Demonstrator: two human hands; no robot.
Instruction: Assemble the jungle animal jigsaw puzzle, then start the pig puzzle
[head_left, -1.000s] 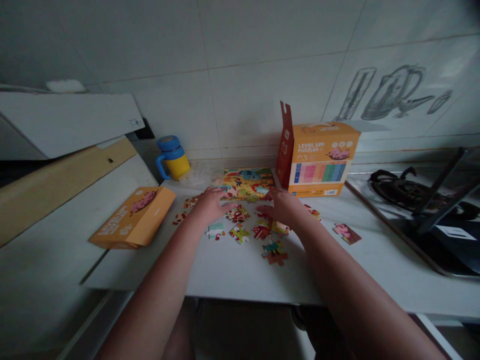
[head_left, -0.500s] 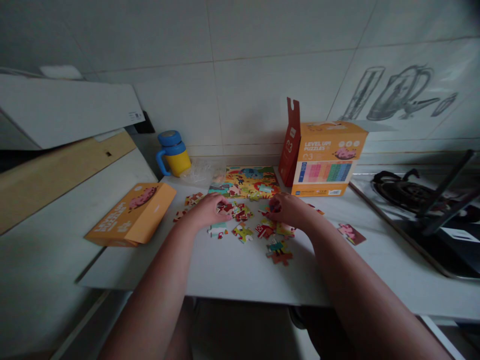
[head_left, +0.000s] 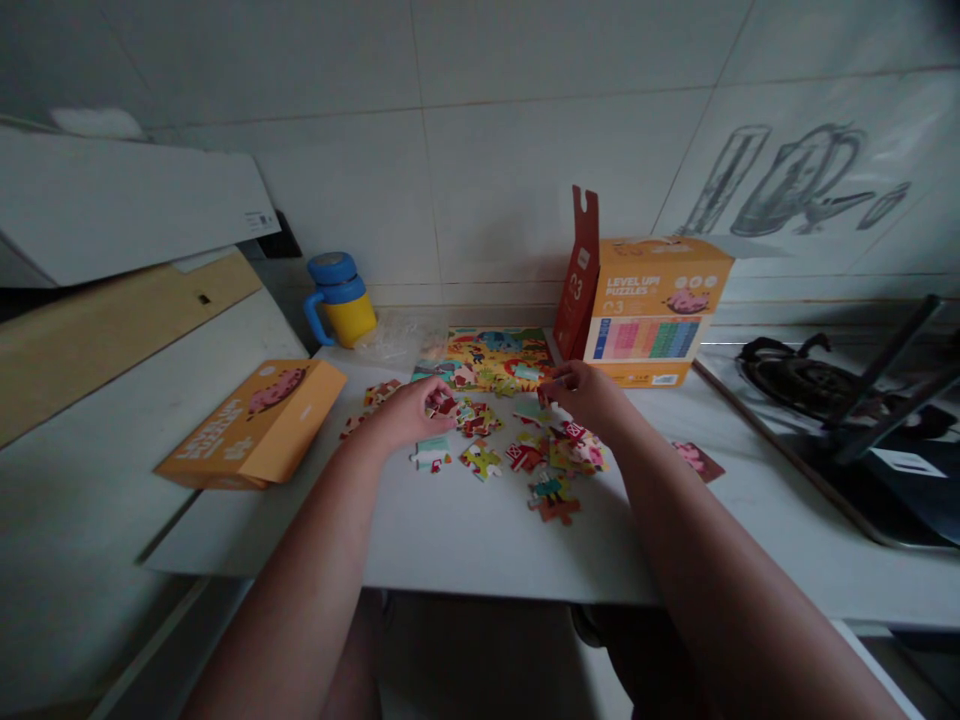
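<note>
My left hand point(head_left: 421, 412) is closed over the left side of the loose pieces, with a red-and-white puzzle piece point(head_left: 447, 408) between its thumb and fingers. My right hand point(head_left: 581, 397) is pinched above the right side of the pile; whatever its shaded fingertips hold is hidden. Between the hands lie several puzzle pieces, among them a red-and-green one point(head_left: 478, 418) and a pale green one point(head_left: 531, 410). Closer to me are a yellow-green piece point(head_left: 481, 459), a red barn piece point(head_left: 525, 455) and a teal-and-brown piece point(head_left: 553, 497). Behind them lies a colourful animal picture sheet point(head_left: 499, 350).
An orange puzzle box point(head_left: 652, 290) stands open at the back right; another orange box point(head_left: 255, 425) lies left. A blue-yellow mug point(head_left: 349, 312) and clear plastic wrap point(head_left: 401, 340) are at the back. A pink-pictured card point(head_left: 697, 461) lies near the gas stove point(head_left: 817, 390) on the right.
My right hand has lifted slightly and moved away from me, uncovering pink and red pieces beneath it. My left hand stays almost in place. The view has shifted a little.
</note>
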